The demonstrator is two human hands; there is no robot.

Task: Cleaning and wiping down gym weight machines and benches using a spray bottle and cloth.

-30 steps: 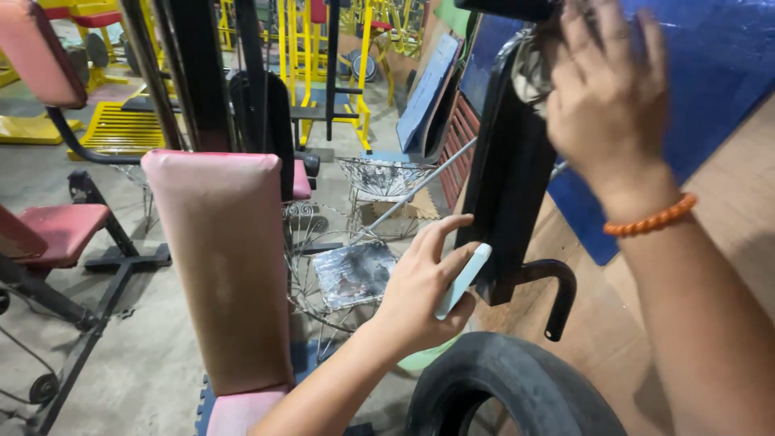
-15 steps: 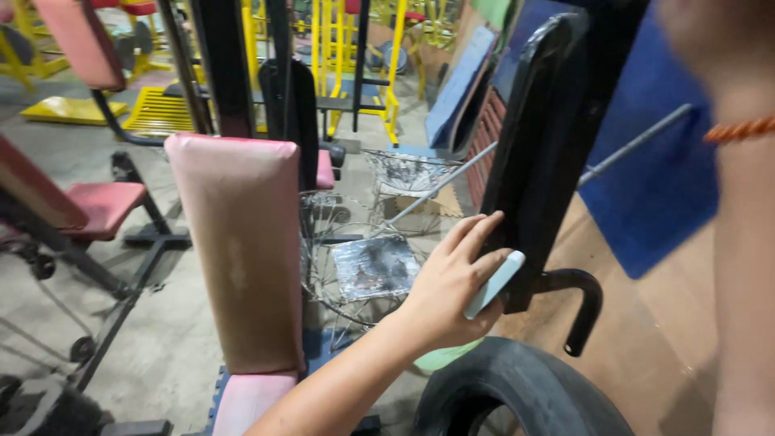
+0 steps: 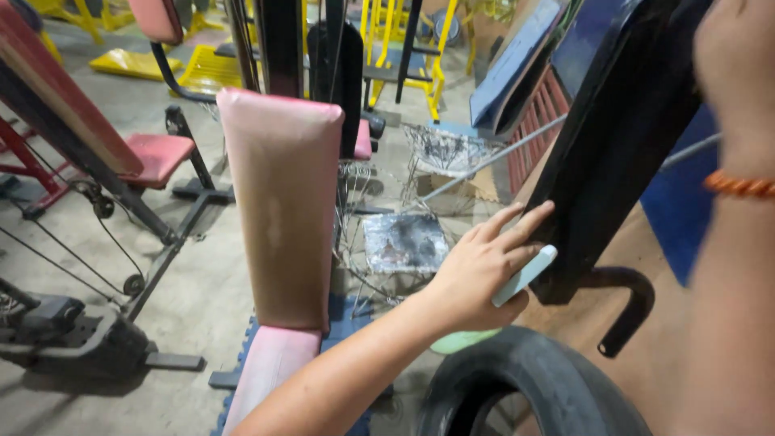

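My left hand holds a slim pale blue object under its thumb, and its fingertips rest on the edge of a tall black padded panel. A curved black handle sticks out below the panel. My right hand is raised at the top right, blurred and partly cut off by the frame, close to the panel's upper part. An orange bead bracelet sits on that wrist. Whether the right hand holds anything does not show.
A black tyre lies just below my left arm. A pink upright bench back stands to the left, wire-frame chairs behind it. Exercise machines with cables fill the left floor, with yellow frames at the back.
The view has swung right and down. My right hand rose off the panel's top toward the frame's corner, and the cloth seen in it earlier is no longer visible. My left hand stays on the panel's edge.
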